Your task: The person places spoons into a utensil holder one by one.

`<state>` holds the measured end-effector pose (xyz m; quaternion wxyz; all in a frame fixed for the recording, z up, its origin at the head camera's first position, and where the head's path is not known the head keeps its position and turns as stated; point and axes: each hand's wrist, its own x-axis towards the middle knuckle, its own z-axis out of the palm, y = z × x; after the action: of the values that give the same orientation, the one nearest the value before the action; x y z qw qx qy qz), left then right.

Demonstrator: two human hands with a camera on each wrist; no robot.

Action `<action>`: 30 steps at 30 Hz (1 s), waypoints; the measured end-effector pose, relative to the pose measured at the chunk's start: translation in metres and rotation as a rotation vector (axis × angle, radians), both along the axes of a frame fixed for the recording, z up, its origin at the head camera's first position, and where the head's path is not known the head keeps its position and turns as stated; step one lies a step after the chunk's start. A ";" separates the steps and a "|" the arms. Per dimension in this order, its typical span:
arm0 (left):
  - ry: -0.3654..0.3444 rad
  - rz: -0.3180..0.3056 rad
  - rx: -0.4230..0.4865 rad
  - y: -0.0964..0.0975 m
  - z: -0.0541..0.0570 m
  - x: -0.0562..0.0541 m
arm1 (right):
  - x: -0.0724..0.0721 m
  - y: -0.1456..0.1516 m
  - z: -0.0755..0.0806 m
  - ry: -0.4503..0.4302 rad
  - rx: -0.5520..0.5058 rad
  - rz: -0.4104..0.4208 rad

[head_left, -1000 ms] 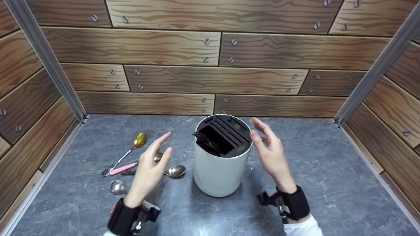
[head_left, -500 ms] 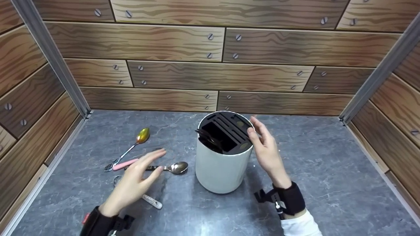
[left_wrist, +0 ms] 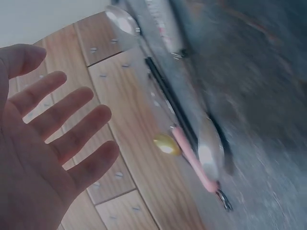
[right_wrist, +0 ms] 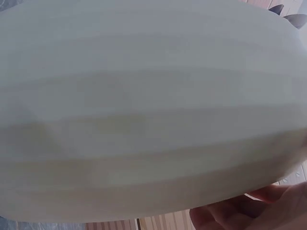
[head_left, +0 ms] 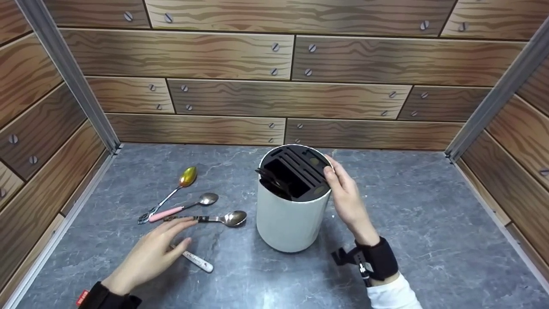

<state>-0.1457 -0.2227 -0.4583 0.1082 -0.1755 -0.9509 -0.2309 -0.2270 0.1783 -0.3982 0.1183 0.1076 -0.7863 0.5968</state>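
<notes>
A white round utensil holder [head_left: 289, 223] with a black slotted top stands upright on the table. Dark pointed pieces [head_left: 272, 180] stick up from its large slot. My right hand [head_left: 349, 197] rests against the holder's right side, thumb by the rim. In the head view my left hand [head_left: 148, 255] is over a spoon with a white patterned handle [head_left: 198, 261], covering its bowl; its fingers are spread and hold nothing. Beyond that hand lie a black-handled spoon [head_left: 234, 218], a pink-handled spoon [head_left: 168, 213] and a spoon with a gold bowl [head_left: 188, 177].
The grey marbled table [head_left: 399, 206] is bounded by wood-patterned walls [head_left: 231, 101] at the back and both sides. Metal strips [head_left: 81, 90] run up the back corners. Bare tabletop shows right of the holder.
My left hand has moved left and toward me, uncovering the pink-handled and black-handled spoons. My right hand has come in against the holder's side.
</notes>
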 end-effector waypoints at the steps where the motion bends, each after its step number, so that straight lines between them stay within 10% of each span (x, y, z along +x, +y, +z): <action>1: 0.003 -0.012 -0.016 0.000 -0.001 0.000 | 0.000 0.000 0.000 -0.002 -0.002 -0.001; 16: -0.029 -0.080 -0.174 -0.017 -0.014 -0.005 | 0.000 -0.001 -0.002 -0.009 -0.020 -0.010; 30: 0.006 0.344 -0.018 -0.019 -0.017 0.014 | -0.002 0.000 -0.002 -0.015 -0.010 -0.010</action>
<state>-0.1313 -0.2416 -0.4757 0.1473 -0.0120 -0.9686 -0.1999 -0.2288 0.1781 -0.3998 0.1159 0.0986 -0.7847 0.6009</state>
